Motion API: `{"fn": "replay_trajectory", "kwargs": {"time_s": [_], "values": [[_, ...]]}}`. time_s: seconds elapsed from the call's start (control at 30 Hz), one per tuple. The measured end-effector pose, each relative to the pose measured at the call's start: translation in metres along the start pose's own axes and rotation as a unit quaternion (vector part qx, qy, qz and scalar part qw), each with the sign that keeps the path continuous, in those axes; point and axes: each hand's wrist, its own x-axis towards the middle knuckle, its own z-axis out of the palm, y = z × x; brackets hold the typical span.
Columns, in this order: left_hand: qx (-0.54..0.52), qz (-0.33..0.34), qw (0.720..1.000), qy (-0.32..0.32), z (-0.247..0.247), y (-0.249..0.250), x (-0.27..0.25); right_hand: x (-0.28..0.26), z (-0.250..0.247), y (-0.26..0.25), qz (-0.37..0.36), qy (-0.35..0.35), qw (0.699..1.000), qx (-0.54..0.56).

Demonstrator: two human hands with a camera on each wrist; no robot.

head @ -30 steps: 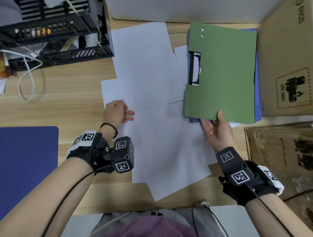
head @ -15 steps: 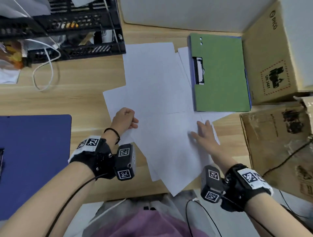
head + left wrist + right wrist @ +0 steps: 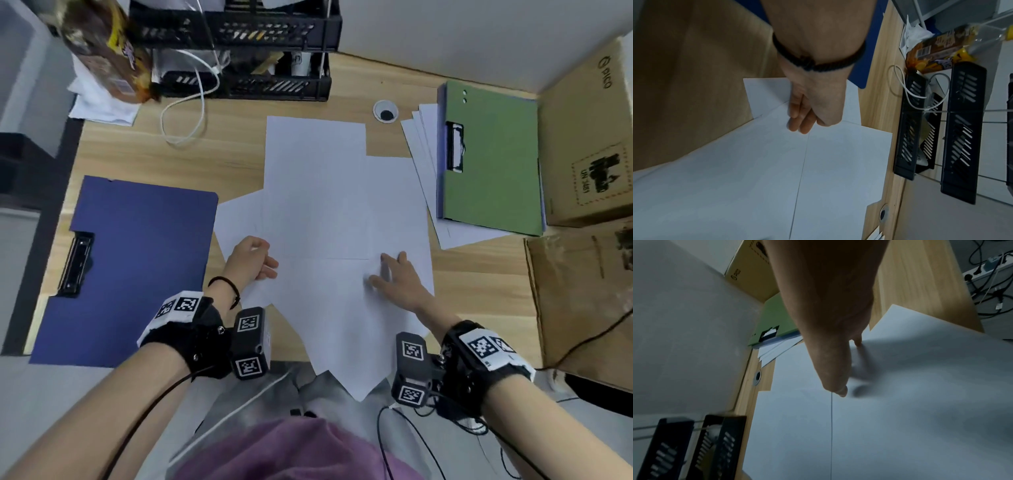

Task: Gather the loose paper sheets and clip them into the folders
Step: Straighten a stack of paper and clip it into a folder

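Observation:
Several loose white paper sheets (image 3: 325,205) (image 3: 756,178) (image 3: 879,418) lie overlapping in the middle of the wooden desk, and one corner hangs over the near edge. My left hand (image 3: 255,258) (image 3: 807,113) has curled fingers that pinch the left edge of a sheet. My right hand (image 3: 394,277) (image 3: 830,353) lies flat with spread fingers pressing on the sheets. An open blue folder (image 3: 137,260) with a black clip (image 3: 75,263) lies to the left. A green folder (image 3: 496,171) (image 3: 774,313) with its clip (image 3: 455,147) lies at the right on more sheets.
Black desk trays (image 3: 239,51) stand at the back, with a white cable (image 3: 191,113) and a snack bag (image 3: 102,51) beside them. Cardboard boxes (image 3: 589,144) (image 3: 582,308) line the right side. A cable hole (image 3: 386,111) sits behind the sheets.
My right hand let go of the green folder, which now lies flat at the right, and came down onto the sheets. The left hand has stayed at the sheets' left edge.

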Motion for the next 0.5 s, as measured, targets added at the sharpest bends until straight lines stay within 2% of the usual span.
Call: {"fn": "replay_trajectory", "kwargs": {"time_s": [0.2, 0.3, 0.37, 0.43, 0.5], "values": [[0.006, 0.005, 1.0, 0.012, -0.004, -0.008, -0.003, -0.005, 0.017, -0.01, -0.029, -0.001, 1.0, 0.001], [0.015, 0.046, 0.998, 0.035, -0.005, -0.004, -0.003, 0.002, 0.009, -0.005, -0.005, 0.01, 0.998, 0.055], [0.034, 0.097, 0.991, 0.085, -0.01, 0.002, -0.001, 0.009, -0.005, -0.002, -0.002, 0.054, 0.994, 0.099], [0.112, 0.143, 0.975, 0.13, -0.019, 0.008, 0.005, 0.02, -0.026, -0.001, -0.007, 0.115, 0.986, 0.12], [0.196, 0.158, 0.959, 0.131, -0.026, 0.009, 0.014, 0.035, -0.047, 0.002, -0.016, 0.143, 0.984, 0.101]]}}
